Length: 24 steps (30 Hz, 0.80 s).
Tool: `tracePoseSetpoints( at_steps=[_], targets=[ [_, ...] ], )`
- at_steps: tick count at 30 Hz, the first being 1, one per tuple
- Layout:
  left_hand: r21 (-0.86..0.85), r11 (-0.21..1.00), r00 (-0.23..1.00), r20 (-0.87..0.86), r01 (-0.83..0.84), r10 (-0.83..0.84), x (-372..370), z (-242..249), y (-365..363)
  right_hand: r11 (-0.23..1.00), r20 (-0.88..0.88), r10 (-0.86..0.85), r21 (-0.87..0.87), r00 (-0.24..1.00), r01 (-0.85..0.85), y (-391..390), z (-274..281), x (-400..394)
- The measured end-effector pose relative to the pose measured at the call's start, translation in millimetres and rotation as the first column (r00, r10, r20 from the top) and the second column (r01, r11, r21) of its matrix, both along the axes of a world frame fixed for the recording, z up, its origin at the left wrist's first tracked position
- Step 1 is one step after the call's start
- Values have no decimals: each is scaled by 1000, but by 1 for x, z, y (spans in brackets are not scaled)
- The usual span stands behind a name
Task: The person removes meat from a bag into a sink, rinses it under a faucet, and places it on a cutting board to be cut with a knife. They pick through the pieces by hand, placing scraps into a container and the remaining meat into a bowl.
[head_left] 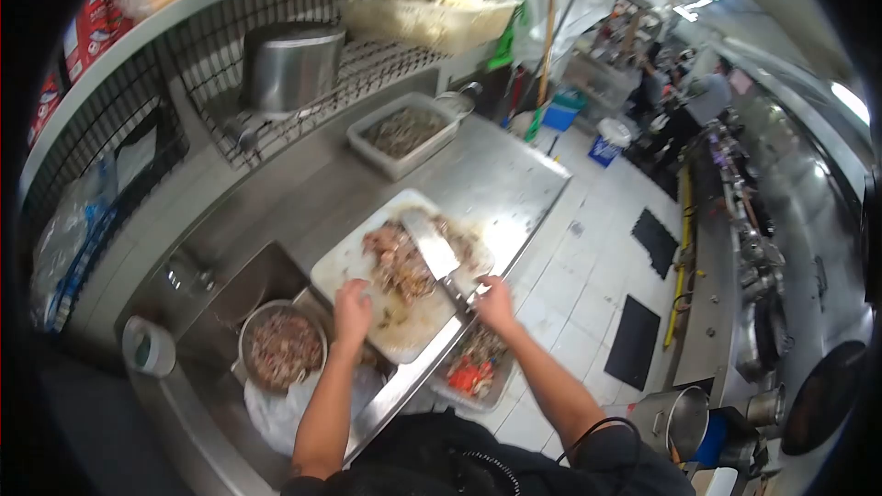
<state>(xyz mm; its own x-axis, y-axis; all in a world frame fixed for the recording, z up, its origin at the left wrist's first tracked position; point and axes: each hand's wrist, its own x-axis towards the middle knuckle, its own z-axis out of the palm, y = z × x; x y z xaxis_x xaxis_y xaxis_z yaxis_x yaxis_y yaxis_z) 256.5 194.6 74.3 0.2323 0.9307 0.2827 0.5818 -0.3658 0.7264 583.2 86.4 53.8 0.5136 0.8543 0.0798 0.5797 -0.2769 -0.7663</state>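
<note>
The cleaver (431, 248) lies across the chopped meat (392, 257) on the white cutting board (338, 266), its handle at the board's right edge. My right hand (497, 305) is at that handle; I cannot tell whether its grip is closed. My left hand (352, 314) is at the board's near-left edge, fingers loosely apart.

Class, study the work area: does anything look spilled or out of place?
Yes, slightly: small dark specks dot the steel counter beside the board, probably stray splatter. Nothing else clearly stands out.
</note>
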Motion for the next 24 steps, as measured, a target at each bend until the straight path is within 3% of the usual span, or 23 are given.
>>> tracePoseSetpoints(
  at_steps=[2,4,5,7,10,12,13,15,17,18,20,23,24],
  targets=[
    [96,978,982,-67,183,-177,50,10,11,994,175,90,48,980,-100,15,1,-30],
    [202,930,945,-182,308,-273,82,-3,24,979,202,201,-74,959,-190,21,13,-50],
    [226,922,944,-178,314,-278,86,-3,25,983,236,176,-86,956,-160,21,11,-58],
    [110,933,850,-460,343,-258,92,-6,25,973,241,215,-134,946,-187,18,13,-59],
    [215,915,809,-564,341,-168,94,-20,30,973,235,204,-152,950,-171,25,13,-49],
    [221,902,782,-598,371,-175,93,-13,29,927,144,230,-333,962,-172,19,36,-48],
    [214,897,762,-622,387,-180,88,-11,24,925,135,232,-338,963,-175,18,36,-45],
    [207,888,780,-583,411,-225,79,4,20,947,22,180,-276,983,-167,20,36,-39],
    [65,930,854,-423,363,-303,68,12,14,941,-47,158,-296,986,-165,21,38,-32],
    [165,928,916,-290,334,-278,60,15,6,963,-76,99,-243,992,-114,19,35,-30],
    [94,950,923,-282,299,-262,39,23,-13,989,-111,37,-140,993,-52,8,27,-38],
    [16,968,951,-190,251,-243,2,8,-35,990,-19,119,75,993,-117,-14,10,-47],
    [13,971,962,-142,238,-234,-12,-10,-44,983,-128,182,47,975,-177,-25,11,-51]
  ],
)
